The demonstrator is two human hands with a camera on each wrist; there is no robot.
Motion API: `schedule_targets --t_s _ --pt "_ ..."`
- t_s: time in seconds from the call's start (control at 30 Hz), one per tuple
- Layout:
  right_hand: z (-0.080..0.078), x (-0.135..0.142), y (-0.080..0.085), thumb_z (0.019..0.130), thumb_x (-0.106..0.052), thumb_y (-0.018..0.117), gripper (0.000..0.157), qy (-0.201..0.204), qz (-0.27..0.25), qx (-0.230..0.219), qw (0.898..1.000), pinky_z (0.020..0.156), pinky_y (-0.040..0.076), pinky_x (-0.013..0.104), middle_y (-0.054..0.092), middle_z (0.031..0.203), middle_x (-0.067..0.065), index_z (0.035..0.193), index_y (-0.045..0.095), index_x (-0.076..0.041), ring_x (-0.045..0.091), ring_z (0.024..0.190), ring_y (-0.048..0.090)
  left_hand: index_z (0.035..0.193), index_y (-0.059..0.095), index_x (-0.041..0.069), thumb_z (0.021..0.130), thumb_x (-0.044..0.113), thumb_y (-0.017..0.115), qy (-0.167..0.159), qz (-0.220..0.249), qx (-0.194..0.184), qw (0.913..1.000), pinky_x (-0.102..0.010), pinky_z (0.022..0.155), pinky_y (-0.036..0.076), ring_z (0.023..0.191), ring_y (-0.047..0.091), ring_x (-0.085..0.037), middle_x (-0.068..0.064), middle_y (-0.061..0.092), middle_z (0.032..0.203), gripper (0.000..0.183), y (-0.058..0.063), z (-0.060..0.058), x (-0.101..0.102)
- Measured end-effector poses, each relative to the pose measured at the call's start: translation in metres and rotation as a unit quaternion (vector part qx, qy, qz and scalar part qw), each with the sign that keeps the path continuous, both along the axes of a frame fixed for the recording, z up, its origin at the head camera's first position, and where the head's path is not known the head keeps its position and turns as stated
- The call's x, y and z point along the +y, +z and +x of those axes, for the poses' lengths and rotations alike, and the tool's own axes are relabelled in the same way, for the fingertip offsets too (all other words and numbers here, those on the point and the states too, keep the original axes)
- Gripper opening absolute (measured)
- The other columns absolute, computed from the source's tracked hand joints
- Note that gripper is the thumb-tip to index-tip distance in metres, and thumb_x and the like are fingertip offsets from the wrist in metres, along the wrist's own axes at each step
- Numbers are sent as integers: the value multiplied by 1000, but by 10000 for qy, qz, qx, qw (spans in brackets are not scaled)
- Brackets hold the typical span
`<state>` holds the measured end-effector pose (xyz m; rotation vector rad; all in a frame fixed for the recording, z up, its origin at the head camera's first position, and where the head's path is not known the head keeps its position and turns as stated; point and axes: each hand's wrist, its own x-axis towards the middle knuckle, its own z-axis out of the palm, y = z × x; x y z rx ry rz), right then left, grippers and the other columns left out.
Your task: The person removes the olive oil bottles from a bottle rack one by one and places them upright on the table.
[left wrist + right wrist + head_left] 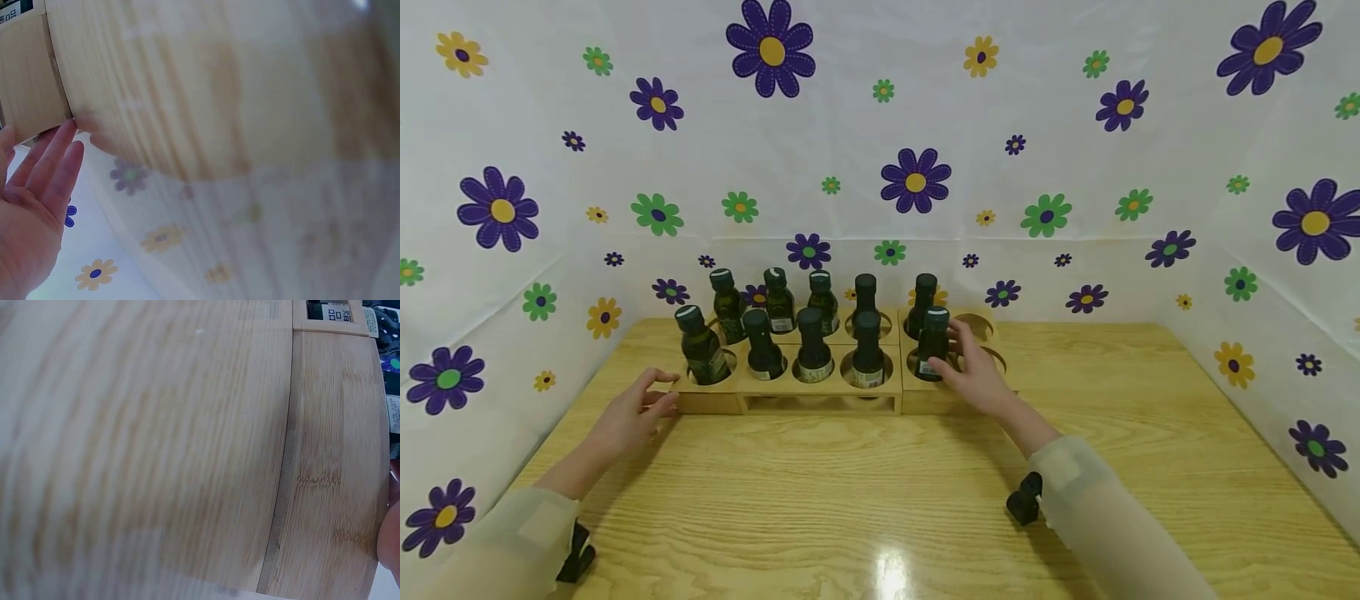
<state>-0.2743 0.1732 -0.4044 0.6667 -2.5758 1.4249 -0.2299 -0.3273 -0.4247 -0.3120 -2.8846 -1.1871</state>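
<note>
A light wooden bottle rack [820,387] with round holes stands toward the back of the table, holding several dark green glass bottles with dark caps. My right hand [979,377] grips the bottle [933,343] in the front row near the right end, thumb on its front and fingers behind it; that bottle stands in its hole. At the rack's left end, my left hand [634,414] touches the side with extended fingers, close to a tilted bottle [702,346]. In the left wrist view, the left fingers [59,150] lie along the rack's lower corner. The right wrist view shows only part of the right hand [389,540].
Two holes at the rack's right end hold no bottle, including the back one [973,327]. A white cloth [880,150] printed with flowers hangs behind and beside the wooden table [820,500]. Black wrist devices [1024,500] sit under the sleeves.
</note>
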Motion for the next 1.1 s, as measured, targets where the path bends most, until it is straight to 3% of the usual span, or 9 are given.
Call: schedule_targets --t_s 1.1 --pt "0 -2 2 98 -9 59 54 -31 -152 124 9998 99 38 55 47 135 28 143 29 -2 42 122 50 130 40 4 107 23 40 -64 67 33 10000 -43 66 53 100 65 -41 -33 60 117 30 0 0 -1"
